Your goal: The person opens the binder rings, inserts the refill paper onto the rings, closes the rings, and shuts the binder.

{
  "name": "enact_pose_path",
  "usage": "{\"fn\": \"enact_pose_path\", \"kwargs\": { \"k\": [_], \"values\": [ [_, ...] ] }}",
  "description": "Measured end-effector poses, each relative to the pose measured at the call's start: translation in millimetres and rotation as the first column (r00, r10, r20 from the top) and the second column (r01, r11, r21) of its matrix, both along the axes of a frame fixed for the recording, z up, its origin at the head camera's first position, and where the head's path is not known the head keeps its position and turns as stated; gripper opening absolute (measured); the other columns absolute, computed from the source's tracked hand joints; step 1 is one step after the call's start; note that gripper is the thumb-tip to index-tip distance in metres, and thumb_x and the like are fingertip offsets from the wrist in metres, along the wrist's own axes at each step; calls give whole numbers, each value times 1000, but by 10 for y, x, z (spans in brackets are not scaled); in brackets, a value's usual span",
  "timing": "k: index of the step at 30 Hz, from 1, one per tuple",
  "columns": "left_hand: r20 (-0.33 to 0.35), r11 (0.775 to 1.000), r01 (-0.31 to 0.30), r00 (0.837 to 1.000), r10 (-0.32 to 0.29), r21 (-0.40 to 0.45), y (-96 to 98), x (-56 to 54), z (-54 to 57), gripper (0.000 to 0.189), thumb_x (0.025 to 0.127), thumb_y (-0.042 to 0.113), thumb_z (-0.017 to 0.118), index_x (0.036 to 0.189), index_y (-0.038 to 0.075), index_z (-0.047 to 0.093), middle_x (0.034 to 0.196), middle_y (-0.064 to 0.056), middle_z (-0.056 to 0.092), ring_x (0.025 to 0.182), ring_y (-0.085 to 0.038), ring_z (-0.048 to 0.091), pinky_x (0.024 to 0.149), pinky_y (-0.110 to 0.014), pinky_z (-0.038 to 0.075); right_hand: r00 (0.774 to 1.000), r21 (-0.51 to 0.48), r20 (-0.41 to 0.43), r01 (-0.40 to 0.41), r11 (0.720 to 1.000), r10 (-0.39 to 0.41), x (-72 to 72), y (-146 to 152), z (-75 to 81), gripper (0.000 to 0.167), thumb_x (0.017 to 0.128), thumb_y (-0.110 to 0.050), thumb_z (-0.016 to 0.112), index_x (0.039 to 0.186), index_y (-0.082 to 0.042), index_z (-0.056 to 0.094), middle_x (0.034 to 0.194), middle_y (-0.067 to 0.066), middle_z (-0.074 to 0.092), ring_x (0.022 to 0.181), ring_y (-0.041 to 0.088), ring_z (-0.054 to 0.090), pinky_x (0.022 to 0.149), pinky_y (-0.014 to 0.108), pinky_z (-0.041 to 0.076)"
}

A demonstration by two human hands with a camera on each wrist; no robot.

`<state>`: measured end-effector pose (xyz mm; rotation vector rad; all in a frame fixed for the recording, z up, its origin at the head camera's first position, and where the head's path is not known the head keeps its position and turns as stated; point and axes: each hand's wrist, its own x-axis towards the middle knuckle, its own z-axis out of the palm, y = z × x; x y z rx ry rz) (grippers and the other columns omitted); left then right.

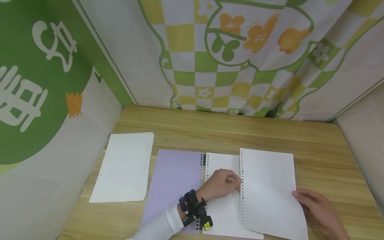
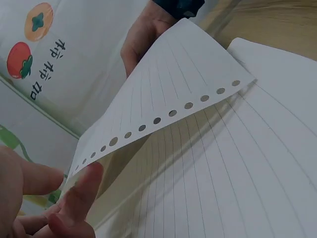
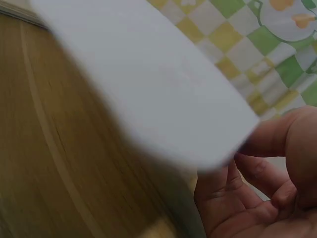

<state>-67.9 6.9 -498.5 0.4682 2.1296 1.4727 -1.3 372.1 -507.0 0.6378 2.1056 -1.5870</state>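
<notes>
A loose-leaf sheet [image 1: 268,193] of lined paper, holes along its left edge, is raised over the right part of an open binder notebook. My right hand [image 1: 319,210] pinches its right edge between thumb and fingers, and the right wrist view shows the sheet [image 3: 148,84] bending away from them. My left hand [image 1: 223,183] is at the punched edge. In the left wrist view, the left index fingertip [image 2: 94,171] is right at the row of holes, with a gap between it and the thumb. Below lies the notebook's lined page stack [image 1: 222,213].
The notebook's purple cover [image 1: 174,183] lies open at left, beside the black binder rings [image 1: 201,166]. Farther left on the wooden table [image 1: 228,130] is a stack of lined paper [image 1: 123,166]. A checked curtain [image 1: 207,80] hangs behind the table.
</notes>
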Motion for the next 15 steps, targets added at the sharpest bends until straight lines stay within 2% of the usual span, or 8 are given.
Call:
{"fn": "enact_pose_path", "kwargs": {
  "k": [5, 9, 12, 15],
  "values": [
    [-3, 997, -83, 997, 83, -6, -81, 12, 4, 20, 105, 28, 69, 109, 13, 80, 91, 7, 81, 83, -2, 71, 72, -22, 55, 999, 60, -17, -45, 997, 46, -30, -172, 28, 45, 105, -36, 71, 132, 0, 71, 107, -22, 71, 99, -6, 65, 85, 19, 57],
    [5, 992, -122, 993, 122, -22, -182, 34, 37, 16, 103, 24, 71, 104, 11, 80, 87, 3, 81, 78, -6, 71, 67, -23, 55, 995, 69, -29, -93, 993, 95, -66, -311, 62, 55, 107, -36, 67, 141, 7, 62, 116, -10, 73, 100, -2, 65, 85, 21, 57],
    [15, 990, -135, 991, 136, -34, -284, 54, 54, 17, 101, 22, 72, 103, 8, 80, 84, 1, 81, 73, -6, 70, 62, -22, 52, 991, 85, -36, -123, 989, 126, -100, -434, 73, 60, 108, -38, 65, 146, 7, 56, 120, 0, 76, 101, 0, 66, 85, 22, 57],
    [28, 989, -142, 989, 144, -50, -396, 80, 79, 18, 100, 21, 72, 104, 6, 81, 82, 1, 81, 69, -6, 67, 59, -21, 49, 990, 123, -43, -125, 984, 132, -128, -569, 85, 61, 107, -40, 66, 146, 5, 56, 119, 3, 78, 98, 1, 66, 83, 22, 57]
  ]
}}
